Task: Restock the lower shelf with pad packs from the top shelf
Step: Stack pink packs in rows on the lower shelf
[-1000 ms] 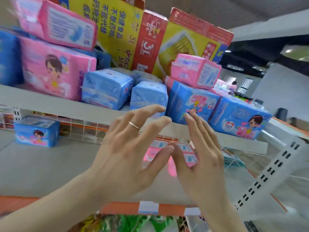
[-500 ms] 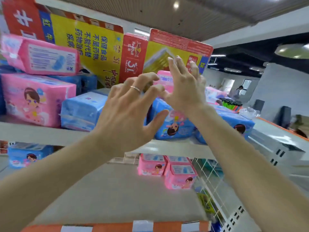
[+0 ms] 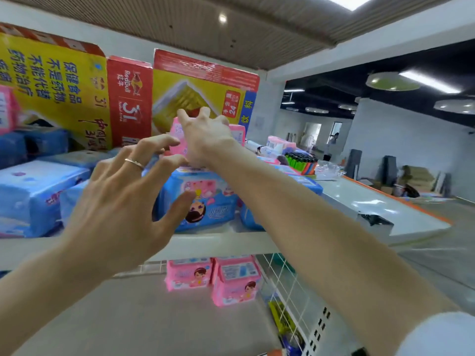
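While under right hand (image 3: pixel 205 132), pink pack (image 3: pixel 237 132)

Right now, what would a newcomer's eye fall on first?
The right hand cups a pink pack stacked on a blue pack on the top shelf, while the left hand hovers open beside it. Behind stand loud yellow and red cartons; below, two pink packs sit on the lower shelf.

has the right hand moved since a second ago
Yes. The right hand has risen from below the top shelf edge to the pink pack on a blue pack, fingers curled over it.
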